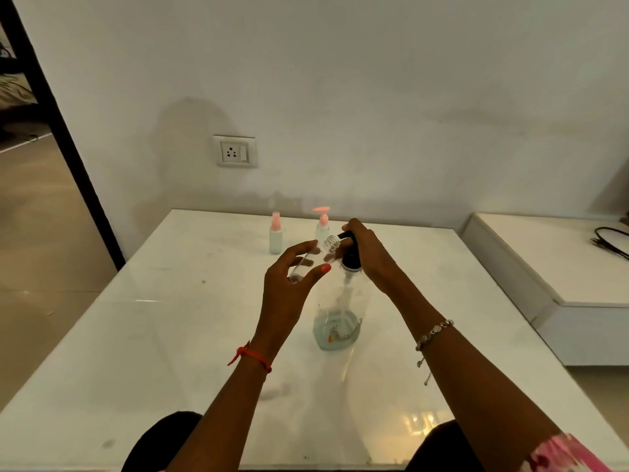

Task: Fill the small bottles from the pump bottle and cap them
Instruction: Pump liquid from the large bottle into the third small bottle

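- Plain white wall [374,80] fills the background, seen from a head-worn camera looking down over a glossy white table [153,352].
- At the far left, a dark door frame [58,114] slants down past a tiled floor.
- On the wall, left of centre, sits a white power socket [235,151].
- Near the table's far edge stands a small spray bottle [275,238] with a pink cap on, upright, holding pale liquid.
- Just to its right stands a small dispenser bottle [322,228] with a pink pump top, also upright and closed.
- Nearer the camera, the person's left hand [289,294], a red thread [253,356] at the wrist, curls its fingers and thumb around a small clear bottle [311,262]. This bottle is uncapped and tilted, with its open neck pointing up and right, just beside the pump's spout.
- Centre table, the large pump bottle [340,315] stands upright; it is clear, with pale blue liquid only near its bottom.
- The right hand [371,258], a beaded bracelet [434,333] on the wrist, curls its fingers over the black pump head [351,258] from above.
- At the far right, a low white cabinet [544,260] carries a black cable [612,241].
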